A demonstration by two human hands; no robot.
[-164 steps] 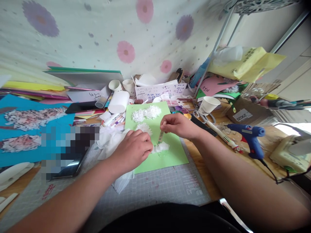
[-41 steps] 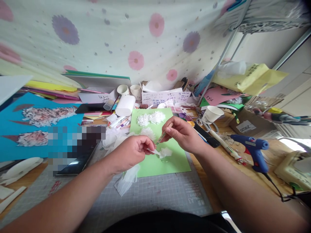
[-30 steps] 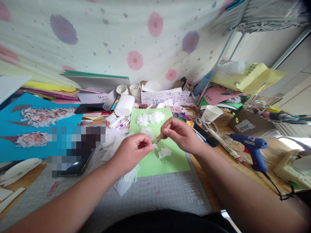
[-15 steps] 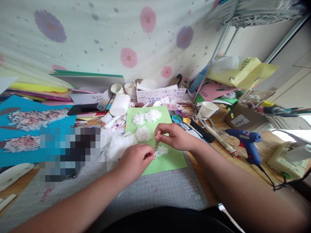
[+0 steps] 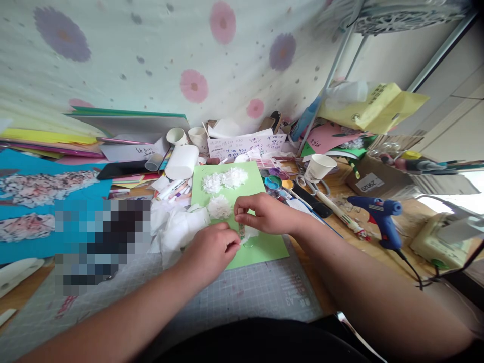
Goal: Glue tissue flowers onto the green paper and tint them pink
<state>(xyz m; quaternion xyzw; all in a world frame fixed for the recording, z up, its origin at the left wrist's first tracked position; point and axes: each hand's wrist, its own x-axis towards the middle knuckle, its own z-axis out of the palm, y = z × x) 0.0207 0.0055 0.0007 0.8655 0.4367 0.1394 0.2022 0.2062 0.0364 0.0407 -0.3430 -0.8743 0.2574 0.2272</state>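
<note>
A green sheet of paper (image 5: 272,248) lies on the grey cutting mat, bearing several fluffy white paper clusters (image 5: 219,206). My right hand (image 5: 264,213) is closed over the sheet's right part, its fingers pinching a thin patterned stick (image 5: 242,229) that points down. Close by on the left, my left hand (image 5: 214,247) pinches what looks like a small bit of white tissue paper at the stick's lower end; the fingers mostly hide it. Under the right hand are white tissue pieces (image 5: 251,234) and a small clear glue-like patch (image 5: 248,245) on the green paper.
Crumpled white tissue (image 5: 181,227) lies left of the green sheet. To the right are a blue glue gun (image 5: 380,217) with its cord, scissors (image 5: 307,185), paint pots (image 5: 273,182) and a paper cup (image 5: 319,167). Blue paper (image 5: 83,194) with shredded-paper shapes lies far left.
My right hand has shifted slightly, and the stick's upper end no longer shows above its fingers. My left hand stays in its pinch nearby. The whole view has moved a little.
</note>
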